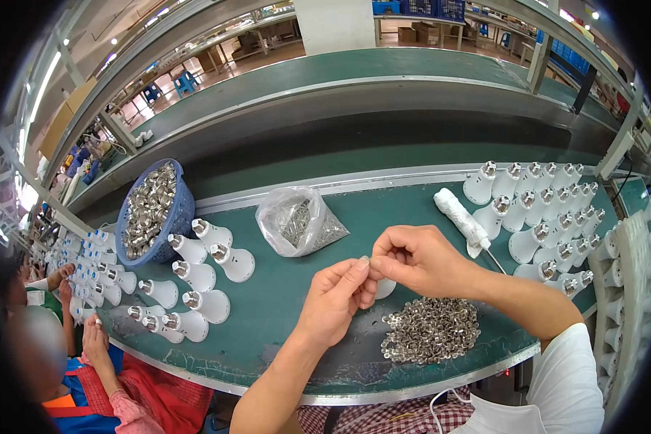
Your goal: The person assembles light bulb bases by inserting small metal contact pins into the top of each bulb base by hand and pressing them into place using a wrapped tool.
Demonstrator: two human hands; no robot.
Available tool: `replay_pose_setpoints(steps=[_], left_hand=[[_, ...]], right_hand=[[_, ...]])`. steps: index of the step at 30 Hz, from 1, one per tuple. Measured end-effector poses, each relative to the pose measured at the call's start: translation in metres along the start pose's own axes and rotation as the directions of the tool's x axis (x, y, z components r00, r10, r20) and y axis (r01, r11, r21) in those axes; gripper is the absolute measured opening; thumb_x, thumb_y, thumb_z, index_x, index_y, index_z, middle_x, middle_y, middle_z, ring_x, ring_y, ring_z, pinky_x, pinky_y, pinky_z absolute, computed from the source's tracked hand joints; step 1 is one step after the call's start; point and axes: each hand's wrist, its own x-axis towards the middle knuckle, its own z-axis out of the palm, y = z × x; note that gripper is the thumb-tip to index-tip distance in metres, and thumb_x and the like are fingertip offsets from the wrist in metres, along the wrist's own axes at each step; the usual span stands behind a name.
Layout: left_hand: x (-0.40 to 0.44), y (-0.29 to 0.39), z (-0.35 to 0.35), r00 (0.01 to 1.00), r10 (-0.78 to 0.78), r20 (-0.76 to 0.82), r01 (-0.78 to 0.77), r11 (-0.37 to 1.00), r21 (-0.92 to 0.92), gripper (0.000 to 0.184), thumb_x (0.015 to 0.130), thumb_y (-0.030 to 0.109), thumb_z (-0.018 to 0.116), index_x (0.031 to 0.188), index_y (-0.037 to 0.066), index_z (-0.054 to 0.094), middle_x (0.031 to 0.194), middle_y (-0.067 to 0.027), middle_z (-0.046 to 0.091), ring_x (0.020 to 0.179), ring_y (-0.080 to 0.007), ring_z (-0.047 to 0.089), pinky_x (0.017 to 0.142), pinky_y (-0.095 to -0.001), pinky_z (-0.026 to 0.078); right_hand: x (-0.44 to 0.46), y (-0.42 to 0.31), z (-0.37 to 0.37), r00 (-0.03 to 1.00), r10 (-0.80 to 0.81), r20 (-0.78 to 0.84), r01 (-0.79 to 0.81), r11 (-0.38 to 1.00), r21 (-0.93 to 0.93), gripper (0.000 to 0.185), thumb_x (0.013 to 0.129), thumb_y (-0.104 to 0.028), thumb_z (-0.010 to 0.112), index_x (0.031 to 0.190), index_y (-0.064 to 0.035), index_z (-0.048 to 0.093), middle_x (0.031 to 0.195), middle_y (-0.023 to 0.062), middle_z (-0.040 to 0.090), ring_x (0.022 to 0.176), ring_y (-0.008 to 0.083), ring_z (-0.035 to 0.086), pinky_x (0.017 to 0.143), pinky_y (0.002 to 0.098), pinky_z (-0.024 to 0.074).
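Observation:
Above the green bench, my left hand (334,300) and my right hand (421,262) meet with fingertips pinched together. Whatever lies between the fingers is too small or hidden to name. Partly covered by the hands, a white bulb body (386,289) shows just below them. Close under my right forearm is a heap of small shiny metal pieces (432,331). An open clear plastic bag (296,220) of thin metal pins sits beyond my left hand.
A blue basket (184,217) of metal screw caps stands at the left, near several white bulbs (211,307) lying down. Upright bulbs (524,246) fill the right side, beside a white-wrapped tool (461,220) with a metal shaft. A co-worker's hands (94,340) are at far left.

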Motion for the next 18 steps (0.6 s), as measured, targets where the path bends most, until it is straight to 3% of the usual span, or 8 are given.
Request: replay_pose_setpoints(steps=[7, 9, 10, 12, 13, 15, 17, 18], left_hand=[[0.003, -0.007, -0.004, 0.997, -0.042, 0.070, 0.054, 0.981, -0.189, 0.022, 0.093, 0.020, 0.050, 0.087, 0.002, 0.060, 0.069, -0.0031, 0.055, 0.060, -0.0122, 0.047, 0.056, -0.0263, 0.039], [0.003, -0.006, -0.002, 0.995, -0.068, 0.073, 0.080, 0.981, -0.175, 0.023, 0.093, 0.021, 0.050, 0.088, 0.002, 0.061, 0.069, 0.0000, 0.052, 0.060, -0.0071, 0.044, 0.056, -0.0214, 0.037], [0.003, -0.006, -0.003, 0.995, -0.067, 0.071, 0.079, 0.981, -0.179, 0.023, 0.093, 0.021, 0.050, 0.088, 0.002, 0.061, 0.069, 0.0000, 0.052, 0.060, -0.0071, 0.044, 0.056, -0.0214, 0.037], [0.004, -0.007, -0.006, 0.974, 0.170, -0.147, -0.119, 0.945, 0.303, 0.019, 0.090, 0.019, 0.056, 0.094, 0.001, 0.062, 0.066, 0.0016, 0.052, 0.056, -0.0058, 0.043, 0.052, -0.0211, 0.037], [0.005, -0.009, -0.007, 0.975, 0.170, -0.147, -0.119, 0.946, 0.303, 0.019, 0.090, 0.019, 0.056, 0.094, 0.001, 0.062, 0.066, 0.0016, 0.052, 0.056, -0.0058, 0.043, 0.052, -0.0211, 0.037], [0.005, -0.015, -0.008, 0.917, 0.375, -0.135, -0.172, 0.677, 0.716, 0.024, 0.084, 0.017, 0.064, 0.101, 0.000, 0.062, 0.064, 0.0019, 0.052, 0.054, -0.0054, 0.043, 0.049, -0.0216, 0.037], [0.007, -0.017, -0.007, 0.915, 0.390, -0.102, -0.180, 0.622, 0.762, 0.027, 0.081, 0.016, 0.067, 0.102, 0.000, 0.061, 0.063, 0.0013, 0.052, 0.054, -0.0058, 0.043, 0.049, -0.0224, 0.038], [0.007, -0.017, -0.007, 0.914, 0.401, -0.068, -0.186, 0.561, 0.807, 0.032, 0.078, 0.015, 0.070, 0.104, 0.000, 0.061, 0.061, 0.0008, 0.052, 0.053, -0.0061, 0.044, 0.049, -0.0231, 0.039]], right_hand=[[-0.002, 0.002, -0.005, 0.996, -0.079, 0.046, 0.085, 0.987, -0.136, 0.017, 0.082, -0.016, 0.058, 0.080, 0.0014, 0.057, 0.072, 0.0125, 0.060, 0.063, 0.0233, 0.058, 0.057, 0.0332, 0.0460], [0.001, 0.001, -0.009, 0.995, -0.084, 0.050, 0.091, 0.984, -0.152, 0.017, 0.081, -0.015, 0.058, 0.079, 0.0016, 0.057, 0.072, 0.0135, 0.060, 0.063, 0.0257, 0.059, 0.058, 0.0344, 0.0463], [0.003, -0.001, -0.012, 0.998, -0.007, 0.058, 0.019, 0.978, -0.207, 0.017, 0.079, -0.015, 0.057, 0.078, 0.0021, 0.058, 0.071, 0.0143, 0.061, 0.064, 0.0268, 0.060, 0.059, 0.0350, 0.0470], [0.009, -0.001, -0.016, 0.996, 0.069, 0.062, -0.051, 0.964, -0.262, 0.018, 0.078, -0.015, 0.057, 0.077, 0.0026, 0.059, 0.071, 0.0151, 0.063, 0.064, 0.0278, 0.062, 0.060, 0.0356, 0.0476], [0.012, 0.002, -0.017, 0.991, 0.109, 0.082, -0.079, 0.948, -0.307, 0.019, 0.077, -0.015, 0.057, 0.077, 0.0030, 0.060, 0.070, 0.0162, 0.063, 0.065, 0.0287, 0.062, 0.061, 0.0361, 0.0482], [0.016, 0.004, -0.017, 0.984, 0.149, 0.102, -0.104, 0.930, -0.353, 0.020, 0.075, -0.016, 0.057, 0.077, 0.0035, 0.062, 0.069, 0.0174, 0.064, 0.066, 0.0296, 0.063, 0.062, 0.0366, 0.0488], [0.018, 0.004, -0.016, 0.975, 0.178, 0.136, -0.113, 0.916, -0.385, 0.017, 0.075, -0.014, 0.058, 0.076, 0.0021, 0.061, 0.061, 0.0095, 0.059, 0.056, 0.0179, 0.056, 0.055, 0.0312, 0.0448], [0.019, 0.003, -0.015, 0.974, 0.180, 0.140, -0.114, 0.915, -0.387, 0.017, 0.075, -0.014, 0.058, 0.076, 0.0021, 0.061, 0.061, 0.0095, 0.059, 0.056, 0.0179, 0.056, 0.055, 0.0312, 0.0448]])
